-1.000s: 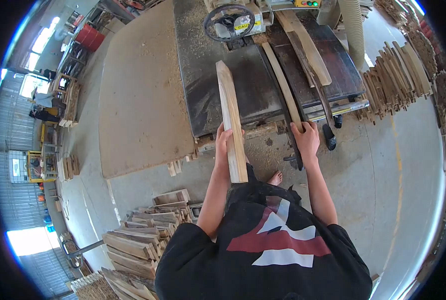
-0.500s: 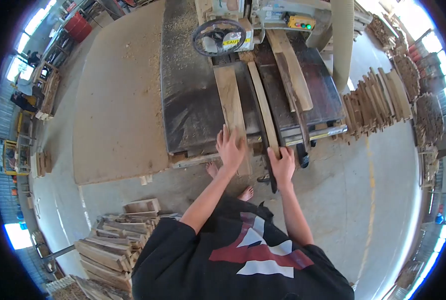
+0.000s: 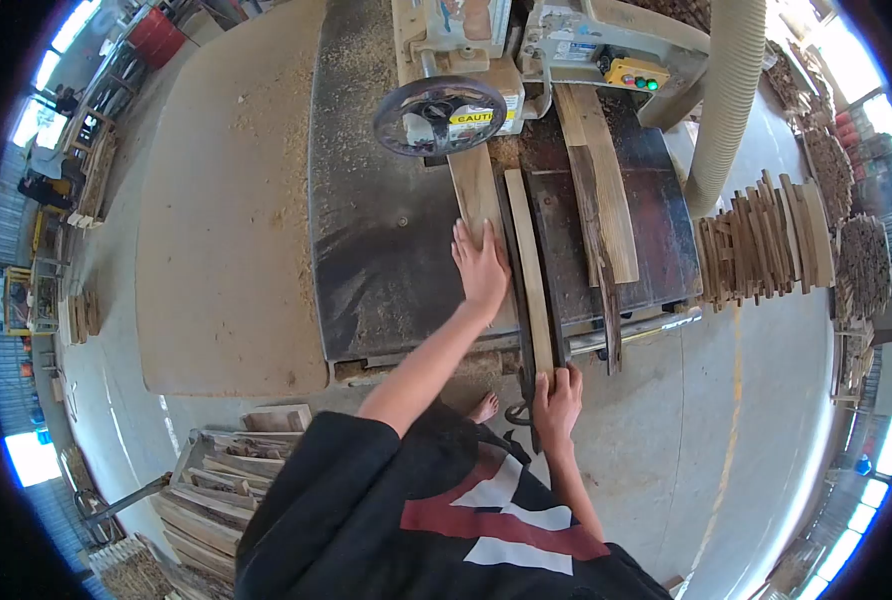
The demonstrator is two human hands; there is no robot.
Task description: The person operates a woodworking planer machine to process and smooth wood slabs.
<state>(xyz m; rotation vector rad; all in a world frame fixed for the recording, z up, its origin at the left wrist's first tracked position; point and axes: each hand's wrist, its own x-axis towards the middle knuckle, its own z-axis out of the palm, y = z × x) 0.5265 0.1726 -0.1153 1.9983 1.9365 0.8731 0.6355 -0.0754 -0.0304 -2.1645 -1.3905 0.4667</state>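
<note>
A wide wooden board (image 3: 478, 185) lies on the dark machine table (image 3: 366, 240), its far end beneath the machine head by the handwheel (image 3: 440, 115). My left hand (image 3: 484, 268) rests on this board with its fingers spread. Just to the right, a narrow light strip (image 3: 528, 270) lies between dark rails. My right hand (image 3: 558, 405) is at the near end of that strip, fingers curled round it and the rail end; their exact hold is partly hidden. Two further boards (image 3: 606, 190) lie on the table's right side.
A control box (image 3: 636, 74) with buttons and a thick ribbed hose (image 3: 731, 100) are at the upper right. Stacked wood (image 3: 766, 245) stands right of the table, another pile (image 3: 201, 490) at the lower left. A brown panel (image 3: 231, 220) adjoins the table's left.
The view has shifted closer to the machine. The wide board has moved forward under the machine head, with my left hand still on it. My right hand remains at the strip's near end.
</note>
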